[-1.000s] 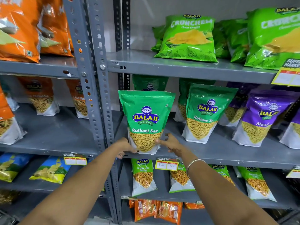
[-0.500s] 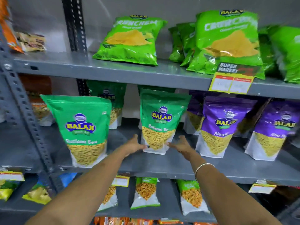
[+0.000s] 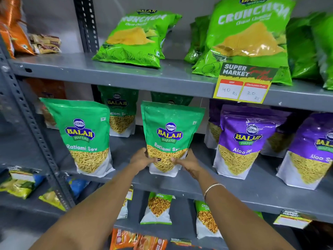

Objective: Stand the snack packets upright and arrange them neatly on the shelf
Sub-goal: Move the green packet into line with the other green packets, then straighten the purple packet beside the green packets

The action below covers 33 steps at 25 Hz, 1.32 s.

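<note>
Grey painted metal shelf [image 3: 234, 193], flat and smooth, on perforated angle-iron posts against a pale wall. Glossy plastic stand-up pouches along its front: green packet [image 3: 172, 136], upright at centre, clear lower window showing yellow strands; left hand [image 3: 143, 159] and right hand [image 3: 187, 162] clasp its lower corners. Second green packet [image 3: 82, 136] stands to the left, purple packet [image 3: 243, 141] to the right. Yellow paper price tag [image 3: 243, 89] hangs above.
</note>
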Each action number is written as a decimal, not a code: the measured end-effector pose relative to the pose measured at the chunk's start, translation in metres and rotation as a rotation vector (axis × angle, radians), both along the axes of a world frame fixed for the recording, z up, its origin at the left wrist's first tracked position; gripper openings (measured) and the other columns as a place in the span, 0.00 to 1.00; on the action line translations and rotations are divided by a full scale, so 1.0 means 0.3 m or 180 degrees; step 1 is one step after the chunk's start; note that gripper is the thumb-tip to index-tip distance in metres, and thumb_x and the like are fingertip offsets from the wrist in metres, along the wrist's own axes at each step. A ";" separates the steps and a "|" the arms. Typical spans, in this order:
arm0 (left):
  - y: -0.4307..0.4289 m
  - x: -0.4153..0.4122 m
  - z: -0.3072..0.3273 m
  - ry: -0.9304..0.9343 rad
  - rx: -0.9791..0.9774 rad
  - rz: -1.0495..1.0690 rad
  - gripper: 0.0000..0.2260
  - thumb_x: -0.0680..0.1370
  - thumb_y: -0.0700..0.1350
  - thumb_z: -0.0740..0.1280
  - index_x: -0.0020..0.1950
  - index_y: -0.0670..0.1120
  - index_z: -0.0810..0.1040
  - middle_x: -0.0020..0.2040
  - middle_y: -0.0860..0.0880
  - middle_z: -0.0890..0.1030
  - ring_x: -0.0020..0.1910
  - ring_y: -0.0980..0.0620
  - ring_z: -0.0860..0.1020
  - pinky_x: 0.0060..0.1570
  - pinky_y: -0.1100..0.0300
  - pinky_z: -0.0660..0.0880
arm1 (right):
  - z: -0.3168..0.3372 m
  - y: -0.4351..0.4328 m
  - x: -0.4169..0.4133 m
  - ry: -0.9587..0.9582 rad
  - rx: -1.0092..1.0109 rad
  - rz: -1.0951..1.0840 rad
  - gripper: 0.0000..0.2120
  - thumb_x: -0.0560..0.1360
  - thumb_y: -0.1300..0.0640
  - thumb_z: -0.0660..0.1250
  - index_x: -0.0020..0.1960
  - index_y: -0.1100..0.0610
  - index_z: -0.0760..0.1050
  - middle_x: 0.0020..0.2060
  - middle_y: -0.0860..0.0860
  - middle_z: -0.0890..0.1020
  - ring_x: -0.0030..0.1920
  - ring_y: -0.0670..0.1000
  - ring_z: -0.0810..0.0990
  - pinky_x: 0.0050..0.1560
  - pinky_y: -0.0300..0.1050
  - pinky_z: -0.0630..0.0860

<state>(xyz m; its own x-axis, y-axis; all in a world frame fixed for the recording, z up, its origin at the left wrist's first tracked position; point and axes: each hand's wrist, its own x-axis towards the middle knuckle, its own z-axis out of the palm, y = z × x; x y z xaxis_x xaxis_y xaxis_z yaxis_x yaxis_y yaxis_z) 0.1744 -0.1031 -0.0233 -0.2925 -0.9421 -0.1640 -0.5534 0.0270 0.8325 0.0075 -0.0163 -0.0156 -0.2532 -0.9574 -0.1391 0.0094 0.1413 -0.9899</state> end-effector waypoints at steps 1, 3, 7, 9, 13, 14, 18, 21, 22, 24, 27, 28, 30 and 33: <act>0.017 0.013 0.005 -0.0076 -0.0012 -0.0030 0.14 0.70 0.45 0.73 0.49 0.45 0.71 0.54 0.44 0.80 0.53 0.46 0.77 0.47 0.58 0.69 | 0.029 0.038 0.026 0.0042 -0.0061 0.0050 0.45 0.46 0.48 0.81 0.60 0.61 0.72 0.55 0.54 0.79 0.52 0.51 0.81 0.45 0.35 0.81; 0.043 0.036 0.007 -0.0218 -0.0058 -0.0101 0.14 0.70 0.46 0.73 0.49 0.44 0.72 0.57 0.43 0.81 0.52 0.46 0.77 0.46 0.58 0.69 | 0.059 0.085 0.055 0.0168 -0.0019 0.0053 0.46 0.51 0.51 0.82 0.65 0.64 0.68 0.56 0.54 0.77 0.56 0.53 0.77 0.50 0.38 0.79; 0.063 0.073 0.001 -0.0318 -0.0072 -0.0175 0.21 0.68 0.48 0.75 0.55 0.40 0.76 0.58 0.42 0.81 0.57 0.43 0.78 0.55 0.53 0.74 | 0.070 0.130 0.096 0.0438 0.0213 -0.0185 0.30 0.66 0.67 0.73 0.65 0.63 0.67 0.65 0.61 0.75 0.65 0.61 0.73 0.67 0.57 0.70; 0.069 0.082 0.000 -0.0294 -0.0055 -0.0199 0.21 0.68 0.48 0.75 0.56 0.39 0.75 0.59 0.41 0.81 0.58 0.43 0.78 0.57 0.52 0.74 | 0.074 0.144 0.109 0.0462 0.0225 -0.0264 0.30 0.65 0.66 0.74 0.64 0.63 0.68 0.64 0.62 0.75 0.65 0.61 0.74 0.67 0.57 0.70; 0.081 0.086 0.004 -0.0386 -0.0074 -0.0209 0.22 0.69 0.48 0.74 0.58 0.40 0.74 0.60 0.42 0.80 0.60 0.43 0.77 0.55 0.54 0.73 | 0.090 0.166 0.128 0.0455 0.0242 -0.0218 0.27 0.69 0.69 0.70 0.66 0.66 0.66 0.58 0.58 0.76 0.57 0.54 0.74 0.56 0.49 0.72; 0.084 0.089 0.005 -0.0400 -0.0076 -0.0217 0.23 0.69 0.48 0.74 0.59 0.40 0.74 0.61 0.43 0.80 0.60 0.43 0.77 0.55 0.54 0.72 | 0.095 0.172 0.132 0.0452 0.0235 -0.0184 0.27 0.69 0.70 0.69 0.66 0.66 0.66 0.58 0.58 0.76 0.58 0.55 0.74 0.53 0.48 0.73; 0.085 0.102 -0.001 -0.0338 -0.0059 -0.0299 0.23 0.69 0.48 0.74 0.60 0.40 0.74 0.62 0.42 0.79 0.61 0.43 0.76 0.56 0.55 0.72 | 0.092 0.177 0.143 0.0459 0.0257 -0.0218 0.27 0.69 0.69 0.70 0.66 0.65 0.66 0.65 0.61 0.75 0.60 0.55 0.75 0.60 0.54 0.72; 0.097 0.110 0.008 -0.0433 -0.0007 -0.0393 0.26 0.70 0.47 0.73 0.64 0.41 0.70 0.66 0.42 0.76 0.64 0.43 0.74 0.60 0.52 0.71 | 0.093 0.183 0.147 0.0497 0.0302 -0.0191 0.28 0.70 0.68 0.69 0.68 0.63 0.65 0.65 0.61 0.74 0.62 0.57 0.74 0.58 0.52 0.73; 0.101 0.115 0.014 -0.0523 0.0164 -0.0458 0.28 0.70 0.48 0.72 0.66 0.41 0.67 0.67 0.42 0.74 0.65 0.42 0.73 0.60 0.51 0.71 | 0.094 0.183 0.145 0.0474 0.0329 -0.0186 0.28 0.71 0.67 0.69 0.68 0.63 0.64 0.64 0.60 0.74 0.61 0.56 0.73 0.53 0.48 0.75; 0.108 0.129 0.026 -0.0945 0.0762 -0.0691 0.30 0.71 0.50 0.72 0.66 0.41 0.64 0.62 0.42 0.73 0.59 0.43 0.75 0.53 0.52 0.73 | 0.069 0.171 0.114 0.0474 0.0510 -0.0266 0.31 0.71 0.63 0.69 0.70 0.64 0.60 0.59 0.57 0.72 0.57 0.51 0.72 0.36 0.32 0.70; 0.144 0.109 0.058 -0.1980 0.1455 -0.1293 0.15 0.75 0.54 0.66 0.46 0.41 0.72 0.42 0.46 0.76 0.41 0.50 0.76 0.43 0.59 0.73 | 0.015 0.181 0.017 0.0854 0.0801 -0.0646 0.44 0.69 0.54 0.73 0.74 0.66 0.50 0.57 0.54 0.66 0.46 0.46 0.73 0.33 0.32 0.63; 0.167 0.077 0.067 -0.2096 0.1582 -0.1472 0.15 0.76 0.54 0.64 0.41 0.43 0.71 0.39 0.48 0.75 0.38 0.51 0.76 0.42 0.60 0.72 | 0.008 0.200 -0.028 0.1000 0.0887 -0.0809 0.45 0.68 0.53 0.73 0.74 0.66 0.51 0.56 0.55 0.65 0.45 0.47 0.73 0.36 0.36 0.65; 0.220 -0.023 0.084 -0.2089 0.1687 -0.1821 0.15 0.78 0.54 0.60 0.38 0.45 0.71 0.39 0.49 0.75 0.37 0.53 0.76 0.40 0.61 0.72 | -0.003 0.245 -0.141 0.1215 0.0982 -0.1171 0.38 0.67 0.54 0.74 0.69 0.67 0.58 0.54 0.56 0.68 0.47 0.53 0.73 0.39 0.42 0.68; 0.297 -0.221 0.094 -0.1626 0.1511 -0.2137 0.12 0.79 0.50 0.60 0.39 0.46 0.71 0.38 0.49 0.75 0.36 0.54 0.76 0.37 0.60 0.73 | 0.015 0.316 -0.342 0.1390 0.1028 -0.1547 0.34 0.66 0.56 0.75 0.64 0.64 0.62 0.58 0.58 0.73 0.50 0.55 0.75 0.45 0.47 0.74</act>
